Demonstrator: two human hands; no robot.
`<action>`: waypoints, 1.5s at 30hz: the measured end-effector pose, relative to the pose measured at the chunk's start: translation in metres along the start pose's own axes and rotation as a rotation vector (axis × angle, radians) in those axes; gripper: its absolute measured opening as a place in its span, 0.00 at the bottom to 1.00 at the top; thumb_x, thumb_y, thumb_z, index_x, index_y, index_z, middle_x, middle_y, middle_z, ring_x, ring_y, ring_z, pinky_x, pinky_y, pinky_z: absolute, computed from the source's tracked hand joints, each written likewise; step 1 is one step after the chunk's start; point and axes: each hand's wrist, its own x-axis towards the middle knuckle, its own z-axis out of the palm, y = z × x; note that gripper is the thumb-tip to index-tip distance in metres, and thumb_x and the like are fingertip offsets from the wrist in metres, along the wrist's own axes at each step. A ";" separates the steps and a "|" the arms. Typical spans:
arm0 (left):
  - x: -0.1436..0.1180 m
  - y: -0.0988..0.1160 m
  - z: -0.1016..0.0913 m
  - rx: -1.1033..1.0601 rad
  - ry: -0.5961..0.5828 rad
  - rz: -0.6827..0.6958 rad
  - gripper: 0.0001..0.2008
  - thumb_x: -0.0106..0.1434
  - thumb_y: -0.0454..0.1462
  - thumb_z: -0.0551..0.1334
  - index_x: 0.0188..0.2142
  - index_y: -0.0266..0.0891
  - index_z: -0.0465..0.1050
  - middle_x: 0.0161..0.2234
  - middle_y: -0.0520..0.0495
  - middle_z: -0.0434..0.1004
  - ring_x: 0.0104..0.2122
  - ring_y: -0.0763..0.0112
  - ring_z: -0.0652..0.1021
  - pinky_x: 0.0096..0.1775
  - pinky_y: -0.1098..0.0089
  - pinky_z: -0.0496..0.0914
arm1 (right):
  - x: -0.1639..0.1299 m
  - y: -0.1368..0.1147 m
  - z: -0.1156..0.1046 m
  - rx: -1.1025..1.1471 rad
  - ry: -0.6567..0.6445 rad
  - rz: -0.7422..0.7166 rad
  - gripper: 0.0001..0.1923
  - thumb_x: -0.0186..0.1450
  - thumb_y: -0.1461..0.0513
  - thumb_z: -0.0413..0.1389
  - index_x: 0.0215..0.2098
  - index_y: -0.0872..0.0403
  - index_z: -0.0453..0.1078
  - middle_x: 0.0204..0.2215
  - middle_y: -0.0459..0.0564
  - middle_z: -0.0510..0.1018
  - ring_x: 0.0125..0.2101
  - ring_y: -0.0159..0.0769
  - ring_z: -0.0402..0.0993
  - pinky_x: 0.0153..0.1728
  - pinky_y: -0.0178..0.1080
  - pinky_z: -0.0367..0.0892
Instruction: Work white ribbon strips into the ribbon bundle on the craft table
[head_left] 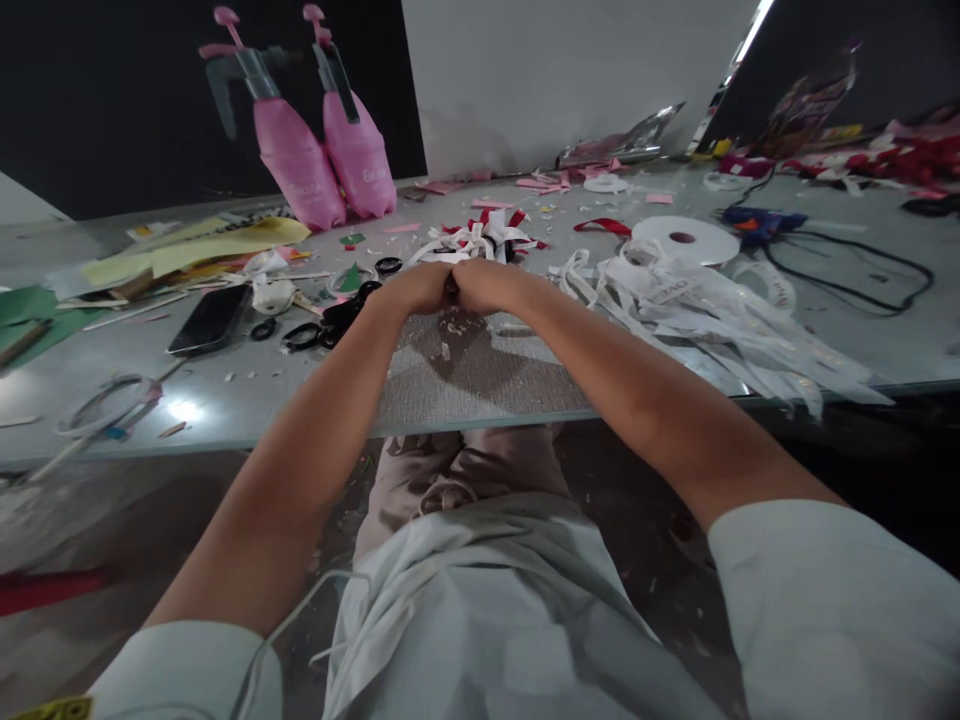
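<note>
My left hand (421,288) and my right hand (486,287) meet above the glass table, knuckles together and fingers curled inward. Both are closed; whatever they pinch is hidden behind the fingers. Just beyond them lies a small heap of white and red ribbon pieces (484,240), close to the fingertips, though I cannot tell if they touch it. Small scraps lie on the tabletop beneath my hands. Left of my left hand is a pair of black-handled scissors (304,335). A tangle of printed white ribbon (675,290) spreads to the right of my right hand.
A black phone (212,320) lies on the left, with yellow paper (202,245) behind it. Two pink spray bottles (296,160) stand at the back left. A white ribbon roll (686,240) and a blue glue gun (761,224) with a black cord are on the right.
</note>
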 end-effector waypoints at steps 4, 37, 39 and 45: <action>-0.002 0.003 -0.002 0.000 -0.002 0.004 0.29 0.60 0.38 0.64 0.62 0.41 0.76 0.51 0.40 0.84 0.52 0.55 0.80 0.53 0.66 0.71 | 0.000 0.000 -0.001 -0.002 -0.002 -0.002 0.21 0.67 0.65 0.57 0.57 0.63 0.78 0.42 0.66 0.84 0.39 0.43 0.82 0.38 0.35 0.66; -0.002 -0.001 -0.001 -0.010 -0.008 0.003 0.30 0.59 0.37 0.65 0.62 0.42 0.76 0.54 0.40 0.83 0.53 0.55 0.80 0.54 0.65 0.72 | -0.001 0.001 -0.002 0.033 -0.002 -0.004 0.21 0.66 0.62 0.60 0.56 0.62 0.79 0.41 0.67 0.84 0.41 0.45 0.81 0.37 0.35 0.65; -0.002 0.000 -0.001 -0.011 -0.010 0.008 0.30 0.59 0.37 0.65 0.62 0.42 0.75 0.54 0.41 0.83 0.54 0.55 0.80 0.54 0.65 0.72 | -0.001 0.000 -0.002 0.030 -0.003 -0.004 0.22 0.66 0.62 0.60 0.56 0.63 0.79 0.41 0.67 0.84 0.41 0.45 0.81 0.37 0.35 0.66; 0.000 -0.003 0.002 -0.029 0.001 0.017 0.27 0.59 0.37 0.66 0.59 0.39 0.78 0.52 0.38 0.83 0.54 0.52 0.80 0.54 0.63 0.72 | -0.002 -0.001 -0.003 0.039 0.002 -0.012 0.22 0.67 0.60 0.60 0.56 0.62 0.79 0.40 0.66 0.84 0.40 0.45 0.82 0.38 0.35 0.66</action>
